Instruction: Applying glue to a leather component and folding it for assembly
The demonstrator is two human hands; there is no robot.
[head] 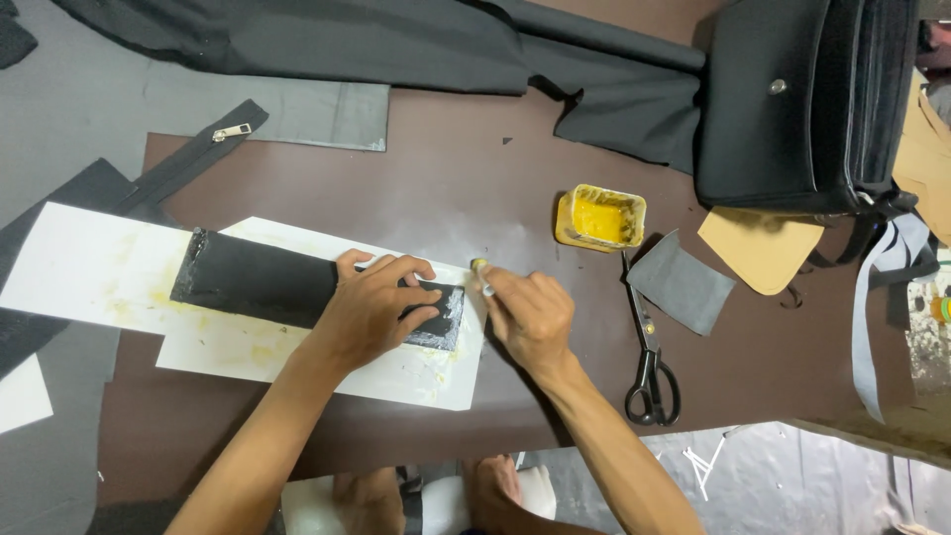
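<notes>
Pressing down flat, the left hand [371, 302] lies with its fingers spread over the right end of a long black fabric strip [260, 284], pinning it against a sheet of white paper [89, 267] that lies on the dark brown work surface [446, 188]. The strip runs slightly tilted from upper left to lower right, and its right end looks shiny and wet under the fingertips. Just beside it, the right hand [530, 312] is closed around a small brush [481, 275], of which only the yellow-stained tip shows above the knuckles, close to the strip's right edge. The paper under the strip carries yellow smears. Above and to the right of the right hand stands a small open tub of yellow glue [600, 218], its rim caked with the same yellow. Near the tub, a pair of black-handled scissors [648, 357] lies with its blades pointing up toward it, and a grey fabric scrap [681, 282] lies just right of the blades. Farther right sits a tan leather piece [761, 248], partly tucked under a black bag [792, 99] at the top right corner. A black zipper [193, 159] lies diagonally at the upper left, well apart from both hands, and a large dark cloth [396, 40] stretches along the top edge.
</notes>
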